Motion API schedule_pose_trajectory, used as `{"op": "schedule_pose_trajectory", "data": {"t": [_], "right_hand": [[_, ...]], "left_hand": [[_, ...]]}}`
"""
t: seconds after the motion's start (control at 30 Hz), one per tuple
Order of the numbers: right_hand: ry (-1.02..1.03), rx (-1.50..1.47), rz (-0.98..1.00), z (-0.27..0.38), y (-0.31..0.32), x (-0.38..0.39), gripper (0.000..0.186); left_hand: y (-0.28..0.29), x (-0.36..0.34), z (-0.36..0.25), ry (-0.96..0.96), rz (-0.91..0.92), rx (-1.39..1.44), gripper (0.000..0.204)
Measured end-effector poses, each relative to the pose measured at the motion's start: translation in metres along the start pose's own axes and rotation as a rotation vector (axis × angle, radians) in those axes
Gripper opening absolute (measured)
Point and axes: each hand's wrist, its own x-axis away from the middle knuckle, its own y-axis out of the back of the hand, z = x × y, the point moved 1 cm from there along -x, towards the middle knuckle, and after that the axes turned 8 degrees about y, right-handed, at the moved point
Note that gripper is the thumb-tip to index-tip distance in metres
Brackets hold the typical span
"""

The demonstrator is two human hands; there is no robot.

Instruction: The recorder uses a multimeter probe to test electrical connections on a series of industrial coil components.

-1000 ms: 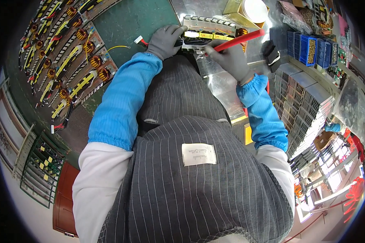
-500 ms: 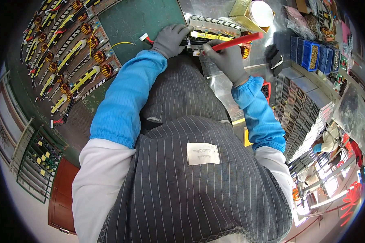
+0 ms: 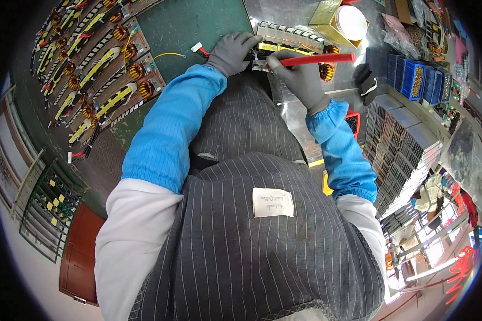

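Observation:
My gloved left hand (image 3: 232, 53) curls its fingers round the left end of a circuit board assembly (image 3: 292, 37), which has a row of silver metal parts, yellow-wrapped parts and a copper coil. A white connector (image 3: 197, 47) on short red and black wires sticks out left of that hand. My gloved right hand (image 3: 300, 80) is closed on a red stick-shaped tool (image 3: 326, 59). The tool lies slanted across the near side of the assembly, one end out to the right. Its working tip is hidden by the thumb and fingers beside a small whitish part (image 3: 259, 65).
Several similar coil boards (image 3: 112, 69) with wire bundles stand in rows at the left. A white round tub (image 3: 351, 22) sits in a box behind the assembly. Blue bins (image 3: 412, 77) of small parts and stacked metal trays (image 3: 393, 144) are at the right.
The view has shifted slightly, so the bench appears a little farther right. The red tool now lies flatter, and its whitish tip is no longer visible. Both hands keep their hold.

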Motion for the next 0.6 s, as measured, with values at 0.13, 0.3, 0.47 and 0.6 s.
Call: {"op": "schedule_pose_trajectory", "data": {"t": [0.13,0.3,0.47,0.6], "right_hand": [[0.072,0.084,0.072,0.003,-0.006,0.008,0.028],[-0.2,-0.131,-0.068,0.016,0.041,0.028,0.024],[-0.324,-0.056,-0.256,-0.007,0.11,0.056,0.021],[-0.309,-0.059,-0.216,-0.032,0.119,0.064,0.02]], "left_hand": [[-0.002,-0.001,-0.001,-0.006,0.005,0.023,0.074],[0.004,0.0,-0.004,-0.018,0.002,0.005,0.075],[0.004,-0.002,-0.001,0.017,0.027,0.012,0.078],[0.004,-0.001,0.0,-0.004,0.001,0.0,0.076]]}}
